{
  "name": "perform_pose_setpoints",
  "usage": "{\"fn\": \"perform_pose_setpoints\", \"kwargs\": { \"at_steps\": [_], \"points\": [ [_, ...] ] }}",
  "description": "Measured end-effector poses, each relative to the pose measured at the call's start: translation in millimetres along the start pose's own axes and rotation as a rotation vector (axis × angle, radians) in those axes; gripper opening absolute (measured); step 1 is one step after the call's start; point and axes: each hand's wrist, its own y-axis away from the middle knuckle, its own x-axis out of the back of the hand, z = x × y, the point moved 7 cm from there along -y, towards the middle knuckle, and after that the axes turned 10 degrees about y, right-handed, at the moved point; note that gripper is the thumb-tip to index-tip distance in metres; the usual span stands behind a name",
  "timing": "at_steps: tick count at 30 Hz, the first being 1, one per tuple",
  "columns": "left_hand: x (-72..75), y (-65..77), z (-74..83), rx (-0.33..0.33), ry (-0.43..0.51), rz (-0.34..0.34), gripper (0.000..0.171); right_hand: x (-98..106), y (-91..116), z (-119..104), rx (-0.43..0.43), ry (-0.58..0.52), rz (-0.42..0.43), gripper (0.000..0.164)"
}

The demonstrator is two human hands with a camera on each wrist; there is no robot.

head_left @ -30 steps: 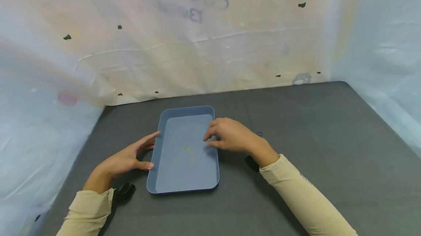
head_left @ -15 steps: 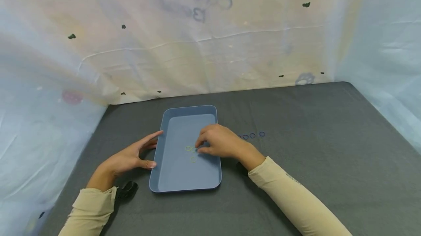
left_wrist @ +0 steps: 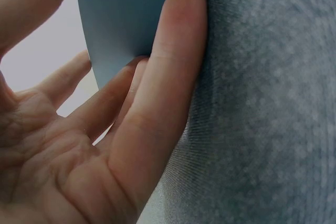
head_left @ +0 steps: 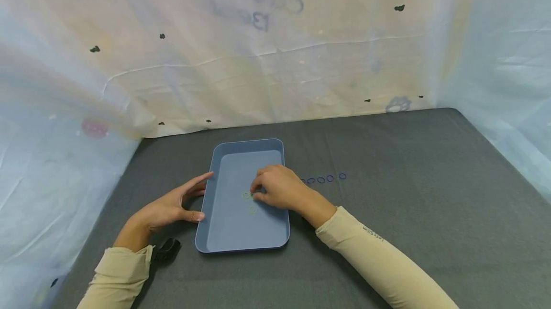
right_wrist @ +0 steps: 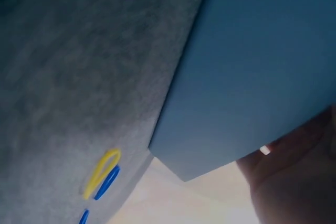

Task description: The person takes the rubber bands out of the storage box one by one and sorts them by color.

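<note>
A shallow blue tray (head_left: 241,235) lies on the dark cloth. Thin yellow rubber bands lie inside it, one (head_left: 246,195) beside my right fingertips and one (head_left: 252,209) a little nearer. My right hand (head_left: 280,187) reaches over the tray's right rim, index finger and thumb pinching another yellow rubber band (head_left: 252,194) at the tray floor. My left hand (head_left: 165,208) rests against the outside of the left wall, thumb and fingers extended. In the left wrist view, the left thumb (left_wrist: 173,61) lies along the base of the tray's outer wall.
Right of the tray, several blue rubber bands (head_left: 321,180) form a row on the cloth. A yellow rubber band (right_wrist: 101,174) lies beside a blue one (right_wrist: 107,183) in the right wrist view. Pale hanging sheets (head_left: 275,60) enclose the table's back and sides.
My right hand has moved left and lower into the tray, its fingers closing at a yellow rubber band. More of the blue row now shows. My left hand stays at the tray.
</note>
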Motion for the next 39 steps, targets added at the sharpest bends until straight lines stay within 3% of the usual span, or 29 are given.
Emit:
{"fn": "perform_pose_setpoints", "kwargs": {
  "at_steps": [22, 39],
  "points": [
    [-1.7, 0.8, -0.3, -0.001, 0.022, -0.008, 0.099, -7.2, -1.8, -0.5, -0.057, 0.038, -0.021, 0.013],
    [-0.3, 0.4, -0.7, -0.001, 0.01, 0.004, 0.101, -7.4, -0.6, -2.5, -0.046, 0.059, -0.013, 0.008]
  ]
}}
